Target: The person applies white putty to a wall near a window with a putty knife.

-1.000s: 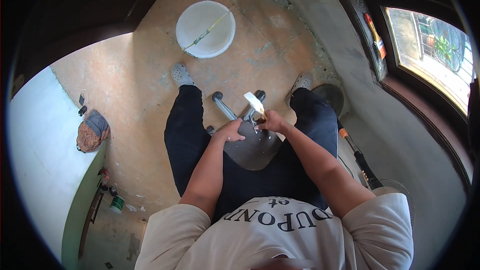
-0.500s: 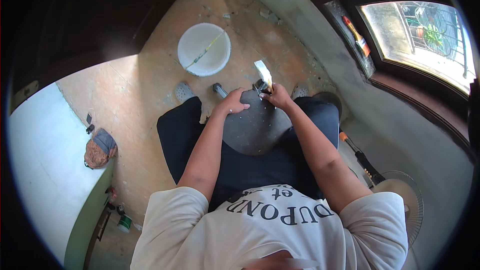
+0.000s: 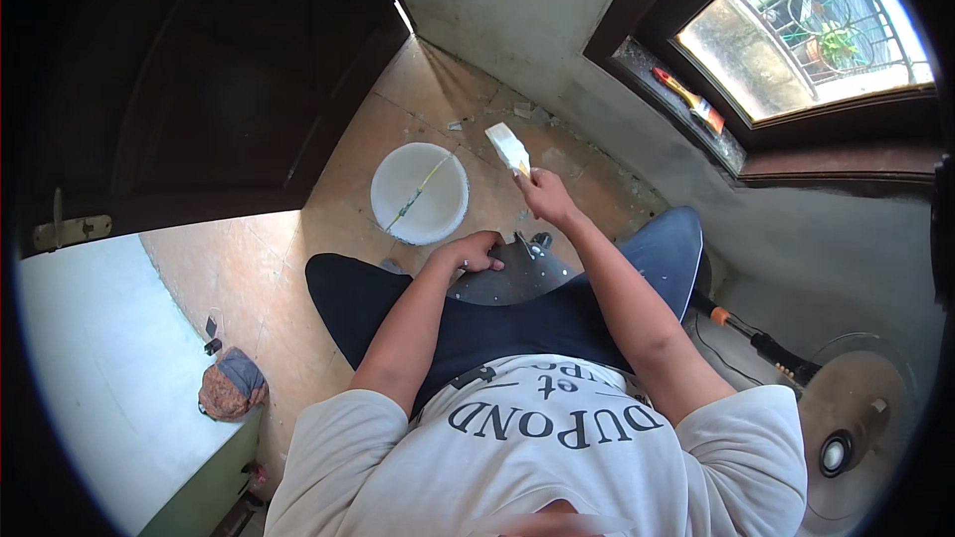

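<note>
My left hand (image 3: 478,253) grips the edge of a dark grey, paint-spotted round seat (image 3: 512,281) between my legs, its fingers curled over the edge. My right hand (image 3: 542,192) is closed on the handle of a paintbrush (image 3: 508,148) with a white head, raised above and beyond that seat. Part of a metal stool leg with a caster (image 3: 540,240) shows behind the seat. A white plastic tub (image 3: 438,213) stands on the tiled floor beyond my hands, with a thin yellow-green stick lying across its rim.
A dark wooden door (image 3: 189,89) is at upper left. A window (image 3: 796,30) at upper right has a red-handled brush (image 3: 686,99) on its sill. A ledge (image 3: 109,358) with a patterned bag (image 3: 232,385) is at left. A fan (image 3: 851,428) and black-orange pole (image 3: 766,343) lie at lower right.
My right hand has lifted the brush away from the seat, upward and forward, while my left stays on the seat. The view has tilted up, showing more door and window.
</note>
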The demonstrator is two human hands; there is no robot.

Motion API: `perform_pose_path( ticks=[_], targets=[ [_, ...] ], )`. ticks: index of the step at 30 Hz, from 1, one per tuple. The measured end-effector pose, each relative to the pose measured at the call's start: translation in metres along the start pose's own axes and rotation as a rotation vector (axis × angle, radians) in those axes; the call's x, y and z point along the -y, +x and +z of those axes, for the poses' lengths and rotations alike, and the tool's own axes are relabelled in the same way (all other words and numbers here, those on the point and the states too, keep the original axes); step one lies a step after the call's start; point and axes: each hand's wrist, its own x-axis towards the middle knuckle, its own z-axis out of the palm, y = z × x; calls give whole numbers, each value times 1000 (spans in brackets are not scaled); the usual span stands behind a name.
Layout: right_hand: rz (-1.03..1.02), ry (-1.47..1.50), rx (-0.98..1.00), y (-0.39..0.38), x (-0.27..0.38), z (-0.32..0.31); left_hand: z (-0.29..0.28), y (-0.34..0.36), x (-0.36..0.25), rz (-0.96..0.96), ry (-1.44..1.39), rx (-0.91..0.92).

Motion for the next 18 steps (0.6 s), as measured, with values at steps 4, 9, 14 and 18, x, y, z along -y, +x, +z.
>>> perform_pose_path(
  ticks=[4,9,14,18],
  targets=[
    [-133,-27,-112,32,-32,-4,-13,3,-18,2,96,81],
    [-87,-101,-106,22,-18,-2,-42,-9,-21,61,127,-13],
    [-23,43,-112,-13,1,-7,-67,-48,-21,58,-29,-572],
    [-89,270,-167,-30,-6,18,-32,-30,-61,192,-900,-420]
  ],
)
